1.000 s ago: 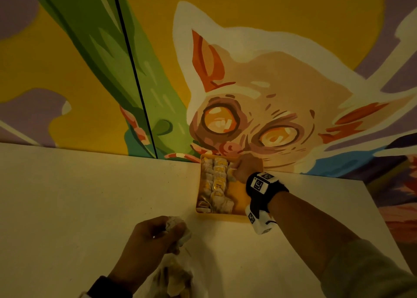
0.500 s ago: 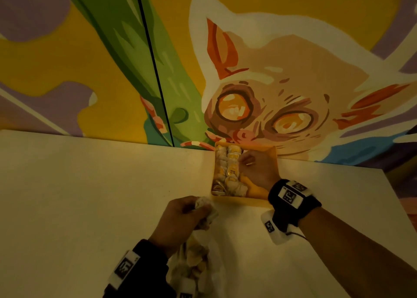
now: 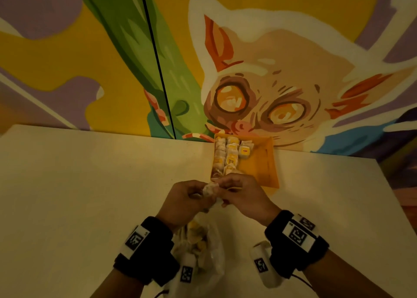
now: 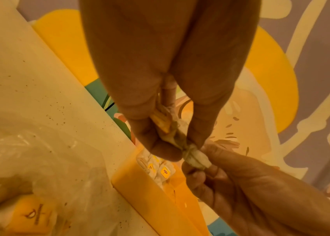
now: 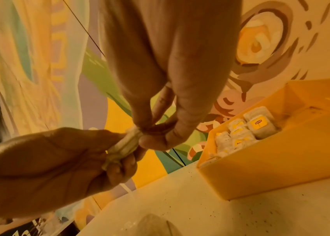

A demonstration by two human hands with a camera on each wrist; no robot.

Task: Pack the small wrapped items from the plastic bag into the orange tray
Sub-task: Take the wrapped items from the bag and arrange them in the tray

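Note:
A small wrapped item (image 3: 211, 189) is held between both hands just in front of the orange tray (image 3: 261, 164). My left hand (image 3: 199, 195) pinches one end of it (image 4: 167, 127) between thumb and fingers. My right hand (image 3: 225, 190) pinches the other end (image 5: 135, 135). In the tray's left part, several wrapped items (image 3: 228, 154) with yellow labels stand in rows; the right part is bare. The clear plastic bag (image 3: 203, 250) lies on the table below my wrists, with more items inside.
The pale table (image 3: 90, 196) meets a painted wall (image 3: 270, 61) right behind the tray. The table's right edge (image 3: 388, 198) runs diagonally near the right forearm. Wide bare tabletop lies to the left of the hands.
My right hand has come back from the tray to meet the left hand. The left hand has risen from the bag with a wrapped item, which both hands now hold.

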